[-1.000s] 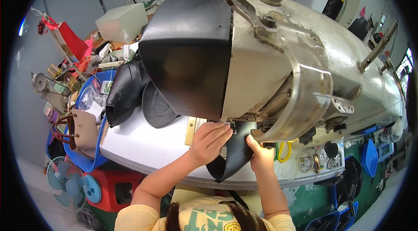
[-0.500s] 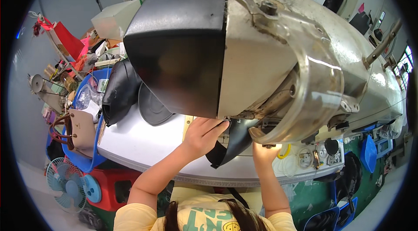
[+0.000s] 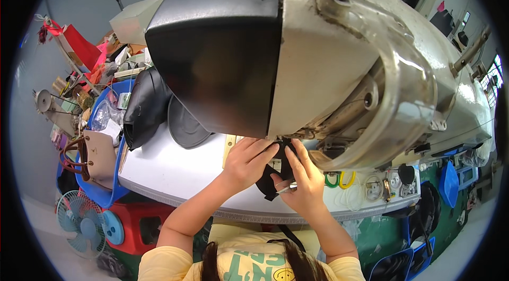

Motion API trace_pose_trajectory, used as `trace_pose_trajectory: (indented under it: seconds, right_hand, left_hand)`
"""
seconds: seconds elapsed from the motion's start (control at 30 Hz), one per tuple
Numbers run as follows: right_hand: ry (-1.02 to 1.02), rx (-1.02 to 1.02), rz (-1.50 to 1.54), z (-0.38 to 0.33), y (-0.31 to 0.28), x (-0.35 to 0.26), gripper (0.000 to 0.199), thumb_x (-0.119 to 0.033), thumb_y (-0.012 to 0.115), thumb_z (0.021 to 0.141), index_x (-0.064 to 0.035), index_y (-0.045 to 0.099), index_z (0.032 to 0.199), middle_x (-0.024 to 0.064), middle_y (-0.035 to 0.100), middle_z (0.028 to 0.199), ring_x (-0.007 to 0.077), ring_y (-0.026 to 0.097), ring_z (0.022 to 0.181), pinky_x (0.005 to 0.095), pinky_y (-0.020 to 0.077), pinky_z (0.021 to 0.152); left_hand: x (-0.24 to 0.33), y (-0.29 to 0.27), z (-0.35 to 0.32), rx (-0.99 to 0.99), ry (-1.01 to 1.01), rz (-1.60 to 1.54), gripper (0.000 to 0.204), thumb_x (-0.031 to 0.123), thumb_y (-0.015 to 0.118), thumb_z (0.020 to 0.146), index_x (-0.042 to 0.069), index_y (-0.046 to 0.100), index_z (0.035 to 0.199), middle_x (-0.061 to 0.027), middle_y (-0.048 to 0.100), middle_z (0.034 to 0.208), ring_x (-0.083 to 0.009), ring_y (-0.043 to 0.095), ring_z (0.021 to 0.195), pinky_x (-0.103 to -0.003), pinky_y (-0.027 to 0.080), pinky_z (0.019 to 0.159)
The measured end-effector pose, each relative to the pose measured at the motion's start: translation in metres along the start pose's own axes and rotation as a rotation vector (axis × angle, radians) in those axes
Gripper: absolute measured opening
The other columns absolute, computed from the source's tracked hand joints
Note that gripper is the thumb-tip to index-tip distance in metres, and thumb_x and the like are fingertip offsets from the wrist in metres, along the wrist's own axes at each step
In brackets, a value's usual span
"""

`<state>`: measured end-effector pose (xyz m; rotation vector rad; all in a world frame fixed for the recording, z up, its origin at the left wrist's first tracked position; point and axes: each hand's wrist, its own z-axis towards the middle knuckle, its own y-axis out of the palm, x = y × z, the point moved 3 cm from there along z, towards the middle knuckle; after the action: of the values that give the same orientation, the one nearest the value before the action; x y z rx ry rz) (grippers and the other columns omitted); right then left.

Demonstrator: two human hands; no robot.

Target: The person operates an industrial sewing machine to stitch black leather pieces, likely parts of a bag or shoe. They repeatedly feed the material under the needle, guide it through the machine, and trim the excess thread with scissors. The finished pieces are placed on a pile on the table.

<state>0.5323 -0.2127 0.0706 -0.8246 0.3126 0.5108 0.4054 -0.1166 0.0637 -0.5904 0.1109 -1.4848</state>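
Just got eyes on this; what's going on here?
A person has both hands at a black piece under the sewing machine's head. The left hand is at the black piece's left edge; the right hand is on its right, also holding a slim metal tool. The machine hides the needle.

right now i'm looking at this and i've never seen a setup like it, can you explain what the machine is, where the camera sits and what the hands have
There's no robot here: these are a person's bare hands, seen from above by a fisheye camera worn on the head, so straight edges look curved. The big pale machine looks like a sewing machine. Beneath it, the left hand and right hand touch a black strip; the right also holds a slim silvery tool. On the white table, to the left, lies a flat, rounded black piece.
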Motion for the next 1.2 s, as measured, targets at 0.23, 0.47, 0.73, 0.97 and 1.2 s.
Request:
trace_pose_trajectory:
  seconds: [0.23,0.47,0.73,0.97,1.2]
  right_hand:
    - [0.021,0.0,-0.011,0.002,-0.002,-0.002,0.062,-0.008,0.077,0.064,-0.0004,0.055,0.121,0.022,0.054,0.128,0.0356,0.064,0.099,0.0362,0.0553,0.075]
    - [0.038,-0.05,-0.02,0.005,-0.006,-0.003,0.059,-0.009,0.077,0.066,-0.0003,0.056,0.12,0.0204,0.054,0.128,0.0354,0.064,0.098,0.0356,0.0556,0.073]
    - [0.027,-0.052,-0.053,0.007,-0.006,-0.002,0.058,-0.011,0.077,0.068,-0.0007,0.056,0.121,0.0204,0.054,0.128,0.0354,0.064,0.1,0.0358,0.0555,0.075]
    - [0.017,-0.046,-0.039,0.007,-0.006,-0.001,0.058,-0.01,0.077,0.068,-0.0005,0.056,0.122,0.0209,0.054,0.127,0.0355,0.063,0.101,0.0363,0.0551,0.077]
    - [0.024,-0.059,-0.022,0.008,-0.006,0.002,0.059,-0.011,0.077,0.068,-0.0014,0.056,0.122,0.0209,0.054,0.128,0.0354,0.063,0.102,0.0363,0.0547,0.078]
  left_hand:
    - [0.003,-0.001,0.004,0.001,-0.012,-0.01,0.026,-0.003,0.064,0.063,-0.003,0.067,0.089,-0.015,0.065,0.093,-0.0307,0.064,0.086,-0.037,0.054,0.069]
    - [0.001,0.002,0.002,0.005,-0.043,-0.01,0.026,-0.004,0.064,0.064,-0.003,0.066,0.09,-0.0142,0.065,0.09,-0.0304,0.063,0.084,-0.037,0.053,0.069]
    - [-0.014,0.011,-0.006,0.027,-0.078,-0.108,0.028,-0.008,0.065,0.062,-0.003,0.066,0.09,-0.0132,0.064,0.086,-0.0304,0.062,0.081,-0.037,0.052,0.068]
    - [-0.017,0.013,-0.008,0.037,-0.075,-0.112,0.026,-0.008,0.065,0.064,-0.003,0.067,0.089,-0.0123,0.063,0.085,-0.0295,0.062,0.082,-0.037,0.052,0.069]
    - [-0.028,0.018,-0.015,-0.071,-0.18,-0.189,0.021,-0.005,0.067,0.066,-0.001,0.067,0.086,-0.0109,0.065,0.087,-0.0282,0.063,0.084,-0.036,0.052,0.07]
